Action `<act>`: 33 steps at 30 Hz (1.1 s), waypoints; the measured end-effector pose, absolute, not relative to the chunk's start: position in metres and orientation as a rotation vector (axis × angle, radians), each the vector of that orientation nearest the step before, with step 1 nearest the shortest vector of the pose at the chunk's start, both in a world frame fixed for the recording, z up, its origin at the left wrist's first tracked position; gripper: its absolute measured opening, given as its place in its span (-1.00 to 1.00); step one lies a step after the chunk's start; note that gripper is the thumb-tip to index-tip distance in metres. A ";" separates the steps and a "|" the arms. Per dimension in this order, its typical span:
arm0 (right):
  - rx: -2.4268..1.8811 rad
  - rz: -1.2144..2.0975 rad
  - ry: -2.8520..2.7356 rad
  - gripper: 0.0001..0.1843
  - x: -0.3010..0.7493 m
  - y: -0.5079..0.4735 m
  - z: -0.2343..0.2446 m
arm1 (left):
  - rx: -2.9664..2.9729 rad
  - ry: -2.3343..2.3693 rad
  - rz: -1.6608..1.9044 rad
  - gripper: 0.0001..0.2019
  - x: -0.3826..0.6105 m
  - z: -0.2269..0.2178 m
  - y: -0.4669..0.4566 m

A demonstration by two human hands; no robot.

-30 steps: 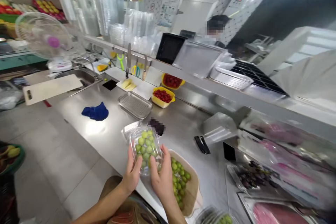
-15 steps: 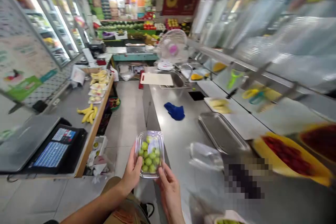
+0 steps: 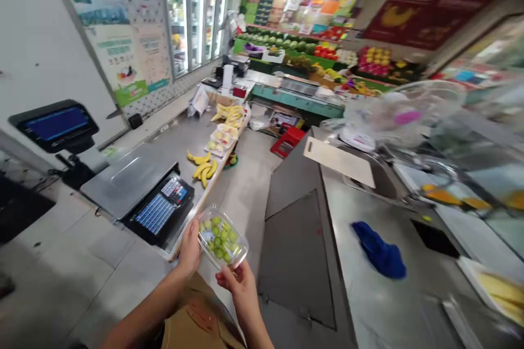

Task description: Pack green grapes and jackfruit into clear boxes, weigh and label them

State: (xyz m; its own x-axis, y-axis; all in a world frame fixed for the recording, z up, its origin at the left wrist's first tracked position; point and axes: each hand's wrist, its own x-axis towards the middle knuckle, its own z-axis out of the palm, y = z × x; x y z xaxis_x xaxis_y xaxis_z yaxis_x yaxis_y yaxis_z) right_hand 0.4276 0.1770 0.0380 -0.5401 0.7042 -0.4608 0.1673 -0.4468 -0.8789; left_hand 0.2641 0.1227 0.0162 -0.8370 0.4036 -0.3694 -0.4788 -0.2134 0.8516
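A clear plastic container (image 3: 223, 237) full of small round green fruit is held between my two hands, tilted, over the floor between the counters. My left hand (image 3: 190, 248) grips its left side, thumb along the edge. At the lower right corner, my right hand (image 3: 238, 281) pinches the rim between thumb and fingers. The container's lid looks closed. Just left of it is a weighing scale (image 3: 126, 177) with a blue keypad (image 3: 158, 210) and a flat metal pan.
Bananas (image 3: 202, 166) and wrapped fruit trays (image 3: 221, 139) lie along the left counter. On the right steel counter are a blue cloth (image 3: 379, 251), a cutting board (image 3: 339, 161) across the sink, and a fan (image 3: 405, 112). A red stool (image 3: 287, 140) stands on the floor ahead.
My view has swung left, bringing the scale's display and more of the left counter into sight. Both hands still hold the container, which is now turned at an angle and nearer the scale.
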 end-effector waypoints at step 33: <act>-0.352 1.550 -2.773 0.12 0.072 0.309 -0.200 | -1.273 2.380 2.066 -0.61 0.120 -0.038 0.060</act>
State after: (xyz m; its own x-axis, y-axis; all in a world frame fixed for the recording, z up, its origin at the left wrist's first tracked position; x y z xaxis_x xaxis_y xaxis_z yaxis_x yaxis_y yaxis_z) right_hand 0.0725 0.3089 -0.1996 -0.9743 0.1642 -0.1540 0.2172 0.5055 -0.8350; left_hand 0.1199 0.0603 -0.0379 -0.6911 -0.6708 -0.2692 -0.3607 -0.0027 0.9327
